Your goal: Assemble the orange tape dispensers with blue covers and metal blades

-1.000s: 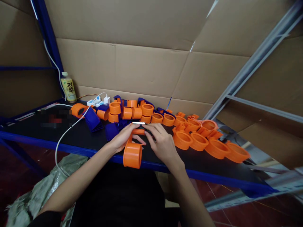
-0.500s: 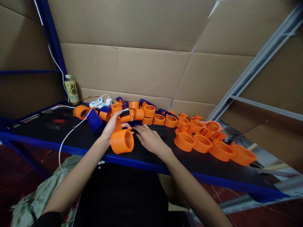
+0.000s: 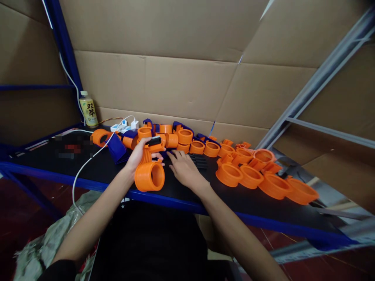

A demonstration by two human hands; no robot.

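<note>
My left hand (image 3: 135,160) is closed around an orange plastic part with a wide ring (image 3: 143,177) at its near end. A black piece (image 3: 154,141) sits at the upper end of that part, by my thumb. My right hand (image 3: 186,168) lies low over the black tabletop, palm down, its fingers stretched toward dark blue material; whether they touch it I cannot tell. Just right of those fingers are several black ribbed strips (image 3: 199,160). Behind both hands stand orange ring parts (image 3: 185,136), some with dark blue straps (image 3: 116,150).
More orange rings (image 3: 275,185) stand in rows on the right of the table. A drink bottle (image 3: 88,110) and a white power strip (image 3: 124,127) are at the back left. A white cable (image 3: 88,159) hangs over the front edge. Cardboard (image 3: 175,82) walls the back.
The orange part in my left hand has tilted slightly, its ring turning more toward me. My right hand has shifted a little to the right, its fingers moving apart from the held part.
</note>
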